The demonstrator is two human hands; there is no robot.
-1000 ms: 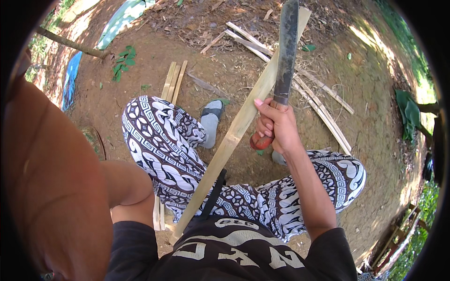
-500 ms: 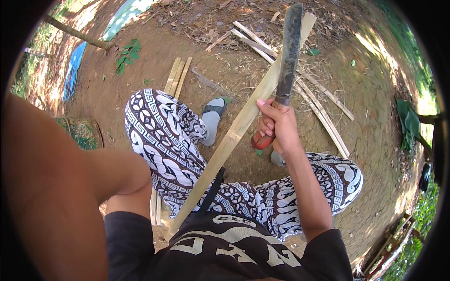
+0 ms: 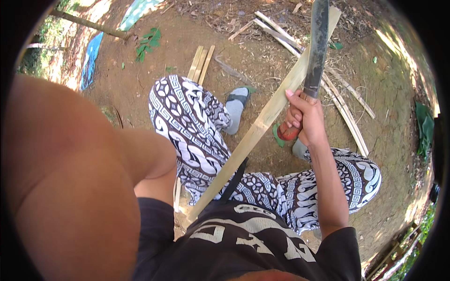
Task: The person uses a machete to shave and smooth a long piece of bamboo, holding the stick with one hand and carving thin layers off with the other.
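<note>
My right hand (image 3: pixel 307 114) is closed around the red-brown handle of a machete (image 3: pixel 318 49). The dark, broad blade points up and away from me. A long pale strip of split wood or bamboo (image 3: pixel 253 133) slants from my waist across my lap to behind the blade. My right thumb touches the strip's edge just below where blade and strip cross. My left arm (image 3: pixel 84 173) is raised, bent and very near the camera, and its hand lies outside the picture.
Several thin strips (image 3: pixel 344 110) lie on the dirt beyond my right knee, among shavings (image 3: pixel 347 28). More short strips (image 3: pixel 201 63) lie past my left knee. Green leaves (image 3: pixel 148 44), a blue sheet (image 3: pixel 91 61) and a thin trunk (image 3: pixel 89 24) are at the far left.
The whole scene has shifted rightward in the picture as the view turned. My right hand keeps the same grip on the machete, and the strip stays slanted across my lap.
</note>
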